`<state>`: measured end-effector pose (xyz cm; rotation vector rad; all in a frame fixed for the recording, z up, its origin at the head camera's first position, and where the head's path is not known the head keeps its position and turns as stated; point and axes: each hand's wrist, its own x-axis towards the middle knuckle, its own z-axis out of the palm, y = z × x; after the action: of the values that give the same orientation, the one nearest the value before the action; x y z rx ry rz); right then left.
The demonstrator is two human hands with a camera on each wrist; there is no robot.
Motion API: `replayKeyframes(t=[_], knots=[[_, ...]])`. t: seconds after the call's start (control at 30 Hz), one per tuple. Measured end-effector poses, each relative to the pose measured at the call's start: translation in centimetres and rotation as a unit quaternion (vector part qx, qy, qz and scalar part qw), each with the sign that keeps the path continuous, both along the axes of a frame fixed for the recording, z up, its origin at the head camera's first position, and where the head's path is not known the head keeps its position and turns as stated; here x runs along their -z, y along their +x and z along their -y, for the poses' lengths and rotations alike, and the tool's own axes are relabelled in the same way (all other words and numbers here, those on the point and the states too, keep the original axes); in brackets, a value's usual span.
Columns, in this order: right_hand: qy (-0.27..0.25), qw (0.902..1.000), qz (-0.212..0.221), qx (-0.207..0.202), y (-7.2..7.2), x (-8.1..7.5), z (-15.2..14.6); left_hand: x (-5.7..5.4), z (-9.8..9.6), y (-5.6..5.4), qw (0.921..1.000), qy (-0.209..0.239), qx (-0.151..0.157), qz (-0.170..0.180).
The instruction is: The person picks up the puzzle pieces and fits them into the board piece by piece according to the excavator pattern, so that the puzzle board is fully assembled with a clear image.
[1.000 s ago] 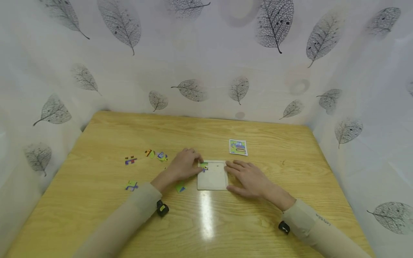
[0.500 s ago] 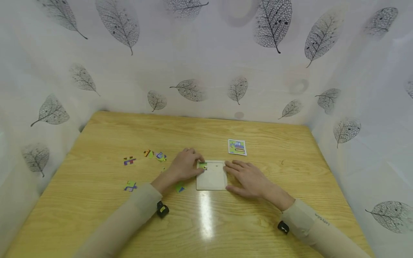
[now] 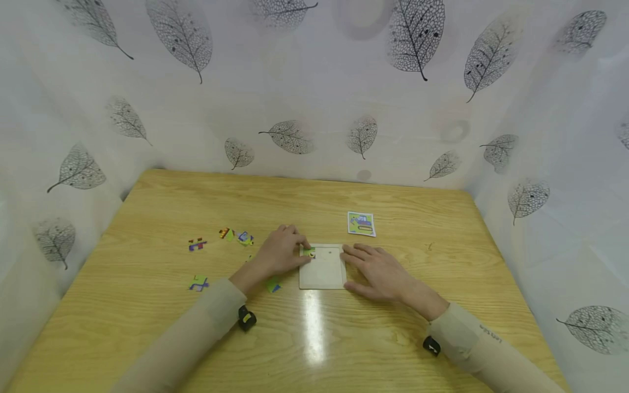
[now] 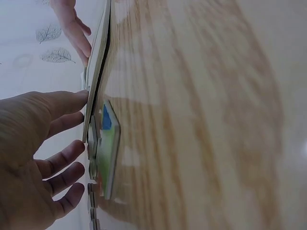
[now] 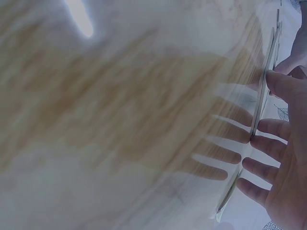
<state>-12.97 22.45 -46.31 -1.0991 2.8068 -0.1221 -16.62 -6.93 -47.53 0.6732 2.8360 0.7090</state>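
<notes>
A square cream puzzle tray [image 3: 322, 274] lies flat on the table between both hands. In its upper left corner sits a green puzzle piece [image 3: 312, 253] with a dark spot. My left hand [image 3: 282, 252] pinches this piece, index finger at its far side and thumb at its near side, partly hiding it. Along the tray's right edge, my right hand [image 3: 377, 273] rests with fingers spread and relaxed. The left wrist view shows the left thumb against the tray's edge [image 4: 98, 57]. A green and blue puzzle piece [image 4: 110, 153] lies beside it.
Several loose puzzle pieces lie left of the tray, including a red and purple piece [image 3: 197, 244] and a green and blue piece [image 3: 199, 283]. A picture card [image 3: 361, 224] of an excavator lies behind the tray. A leaf-print curtain [image 3: 314, 82] surrounds the wooden table [image 3: 368, 349].
The puzzle piece under my left fingers has shifted into the tray's upper left corner, and less of it shows. My right hand has stayed at the tray's edge.
</notes>
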Motion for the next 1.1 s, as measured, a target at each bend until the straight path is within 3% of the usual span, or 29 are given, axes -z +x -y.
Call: replayKeyframes(t=[0.13,0.23,0.4,0.6,0.73,0.93,1.1], knots=[[0.003,1.0000,-0.001,0.001,0.0,0.0,0.0,-0.2,0.4,-0.1,1.0000,0.005,0.000,0.005],[0.005,1.0000,-0.003,0.001,0.0,0.0,0.0,-0.6,1.5,0.0,0.9994,0.027,-0.019,0.010],[0.006,1.0000,-0.004,-0.004,-0.1,0.0,0.0,-1.0,5.2,0.2,0.9970,0.053,-0.056,-0.005],[0.008,0.9999,0.000,-0.008,-0.1,0.0,0.1,-1.3,9.6,1.1,0.9933,0.047,-0.105,-0.007],[0.009,0.9999,0.001,-0.008,-0.1,-0.1,0.1,-0.9,11.5,1.6,0.9914,0.038,-0.125,-0.011],[0.014,0.9999,0.004,-0.008,-0.1,-0.2,0.1,-0.3,12.3,1.5,0.9906,0.029,-0.133,-0.015],[0.013,0.9998,0.004,-0.011,-0.1,-0.4,0.1,-0.5,11.8,1.0,0.9895,0.009,-0.143,-0.017]])
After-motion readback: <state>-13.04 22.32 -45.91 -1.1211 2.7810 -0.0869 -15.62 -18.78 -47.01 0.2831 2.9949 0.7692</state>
